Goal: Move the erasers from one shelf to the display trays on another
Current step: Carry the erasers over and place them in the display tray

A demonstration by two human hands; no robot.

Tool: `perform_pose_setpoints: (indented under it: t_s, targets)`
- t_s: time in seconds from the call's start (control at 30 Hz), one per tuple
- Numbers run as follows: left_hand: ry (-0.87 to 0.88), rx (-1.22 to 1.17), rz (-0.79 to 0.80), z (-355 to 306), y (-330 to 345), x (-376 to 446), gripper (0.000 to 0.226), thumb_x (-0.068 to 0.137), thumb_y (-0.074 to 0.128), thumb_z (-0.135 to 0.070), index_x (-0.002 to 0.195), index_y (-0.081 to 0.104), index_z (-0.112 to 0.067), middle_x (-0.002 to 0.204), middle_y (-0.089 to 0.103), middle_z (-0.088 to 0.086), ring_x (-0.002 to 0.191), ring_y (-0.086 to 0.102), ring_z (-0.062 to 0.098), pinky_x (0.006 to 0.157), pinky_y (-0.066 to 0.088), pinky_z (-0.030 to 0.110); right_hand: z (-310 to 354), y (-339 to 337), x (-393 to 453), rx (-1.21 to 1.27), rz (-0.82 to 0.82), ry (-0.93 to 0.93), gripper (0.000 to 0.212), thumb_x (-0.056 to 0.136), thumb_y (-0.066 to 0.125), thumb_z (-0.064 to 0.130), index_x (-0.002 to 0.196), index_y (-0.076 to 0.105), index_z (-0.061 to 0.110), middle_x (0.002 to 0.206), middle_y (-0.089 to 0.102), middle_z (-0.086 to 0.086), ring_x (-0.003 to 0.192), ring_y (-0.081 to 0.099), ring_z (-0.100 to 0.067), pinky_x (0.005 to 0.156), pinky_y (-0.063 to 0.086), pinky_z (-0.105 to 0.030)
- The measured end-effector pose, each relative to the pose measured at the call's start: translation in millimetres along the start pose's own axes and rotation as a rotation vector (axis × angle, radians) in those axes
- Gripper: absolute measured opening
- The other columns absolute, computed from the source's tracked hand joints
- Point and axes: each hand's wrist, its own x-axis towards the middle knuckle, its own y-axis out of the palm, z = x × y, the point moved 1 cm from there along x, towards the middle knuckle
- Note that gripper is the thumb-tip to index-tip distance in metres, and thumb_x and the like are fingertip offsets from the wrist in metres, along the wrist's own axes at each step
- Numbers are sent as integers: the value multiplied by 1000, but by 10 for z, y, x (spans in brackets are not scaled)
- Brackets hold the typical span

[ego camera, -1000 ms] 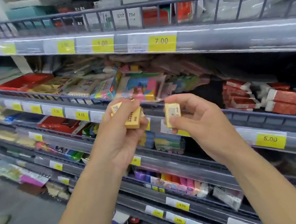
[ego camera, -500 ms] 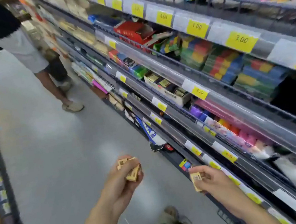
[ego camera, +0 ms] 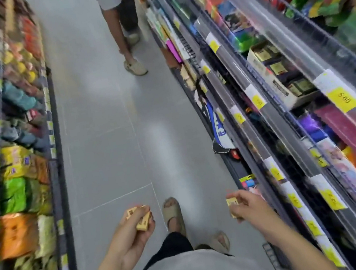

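Note:
My left hand (ego camera: 132, 233) grips a few small yellow eraser boxes (ego camera: 141, 219), held low over the aisle floor. My right hand (ego camera: 248, 204) pinches one yellow eraser box (ego camera: 233, 202) close to the lower shelves on the right. Both hands hang at about waist height, apart from each other. No display trays are plain to see in this blurred view.
A grey tiled aisle (ego camera: 103, 122) runs ahead between shelves. The right shelving (ego camera: 279, 89) carries stationery and yellow price tags. The left shelving (ego camera: 17, 156) holds coloured packets. Another person's legs (ego camera: 127, 50) stand in the aisle ahead. My own sandalled feet (ego camera: 172, 212) show below.
The view has swung from facing the stationery shelf to looking down the aisle. Both hands dropped from chest height to waist height, still holding the erasers.

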Motion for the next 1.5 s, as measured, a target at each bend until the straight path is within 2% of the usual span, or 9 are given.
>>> perform_pose_setpoints:
  t_s: [0.13,0.27,0.57,0.7,0.87,1.0,1.17,1.33,1.5]
  targets:
    - [38,-93,5,-278,-42,201,27,71,82,0,91,65,-11,81,69,12,69,69,20,61,60,30,617,152,300,5,38,-84,34,84,65,-1,104,72,25,72,64,7,58,57,-11,64,49,-29]
    - [34,-136,19,-670,-17,502,26,73,81,0,91,65,-11,83,68,11,70,69,21,62,60,29,1184,364,613,8,65,-161,33,85,67,2,107,72,26,75,67,7,62,57,-15,67,49,-29]
    - [-12,-118,116,-1974,426,1198,28,71,82,0,90,66,-13,85,69,11,74,68,22,62,59,28,1731,688,1282,-4,1,-73,34,84,67,3,107,72,28,75,68,2,64,57,-14,68,51,-27]
    - [31,-77,142,-2556,826,1475,32,69,80,-1,93,62,-13,84,69,11,74,67,21,59,59,27,1838,695,1617,-12,-30,-20,36,83,67,7,105,73,35,76,70,3,63,60,-12,65,54,-23]
    - [39,-36,124,-3070,1315,1859,33,68,81,-1,92,62,-14,84,69,10,76,65,21,58,58,27,2097,660,2225,10,-59,15,34,81,69,10,106,73,33,85,71,-6,65,62,-13,73,55,-33]
    - [36,-38,69,-3379,1680,2160,37,68,80,0,96,61,-14,87,67,11,79,63,21,56,58,27,2511,584,2863,69,-40,-7,36,83,69,6,112,71,27,90,69,-8,66,60,-11,65,54,-23]
    - [49,-36,68,-3840,2258,2419,33,64,82,-2,89,65,-13,87,67,12,80,62,21,57,58,27,3390,379,3551,129,0,-130,38,87,73,4,118,65,25,110,72,2,91,69,3,73,54,-16]
    - [75,-5,174,-4410,3109,2650,26,67,82,-3,85,67,-14,89,66,11,79,64,21,59,58,26,4282,43,3919,179,-52,-271,43,86,75,2,121,61,23,112,74,5,99,72,-12,87,58,-27]
    - [117,52,378,-5015,4176,2753,24,59,85,-3,73,71,-16,86,66,11,74,66,20,56,56,24,5069,-282,4028,155,-181,-424,37,85,74,4,110,66,29,104,75,12,92,72,-10,84,58,-26]
